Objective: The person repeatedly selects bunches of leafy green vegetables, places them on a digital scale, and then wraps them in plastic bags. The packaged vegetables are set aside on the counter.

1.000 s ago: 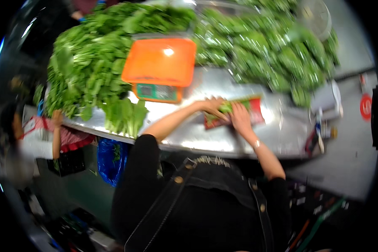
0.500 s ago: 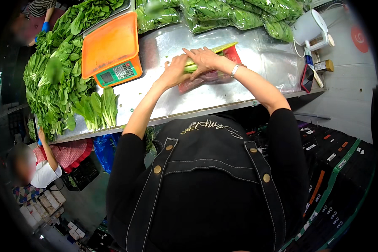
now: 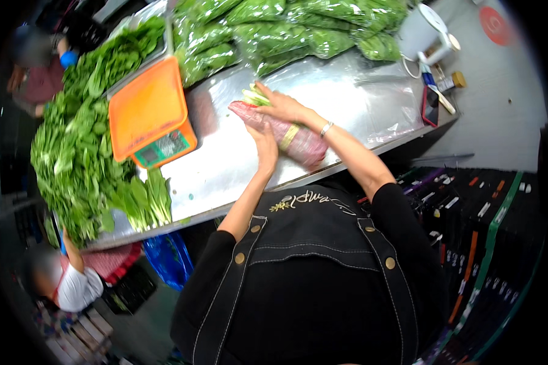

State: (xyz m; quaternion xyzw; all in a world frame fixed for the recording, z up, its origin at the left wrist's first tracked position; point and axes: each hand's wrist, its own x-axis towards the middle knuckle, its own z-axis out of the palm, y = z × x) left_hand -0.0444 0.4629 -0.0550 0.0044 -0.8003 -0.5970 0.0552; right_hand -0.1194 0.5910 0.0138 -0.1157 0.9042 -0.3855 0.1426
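A pink-tinted plastic bag of leafy greens (image 3: 297,143) lies slanting on the metal table, with pale green stems (image 3: 255,95) poking out at its upper-left end. My right hand (image 3: 284,108) grips the bag from the far side near those stems, thumb along its top. Against the near left side presses my left hand (image 3: 264,147), its fingers curled onto the plastic. A yellowish band or label (image 3: 289,137) shows across the bag's middle. What fills the lower end is hidden by the pink plastic and blur.
An orange scale (image 3: 149,112) stands left, beside heaped loose greens (image 3: 73,158) and a few separate bunches (image 3: 143,201). Filled clear bags (image 3: 286,30) line the back. A white jug (image 3: 421,33), a phone (image 3: 430,105) and a small bottle (image 3: 455,80) sit right. Two people work at the left.
The bag has turned and come nearer to me, its stem end now at the upper left. My left hand has moved to its near side. The whole view has tilted.
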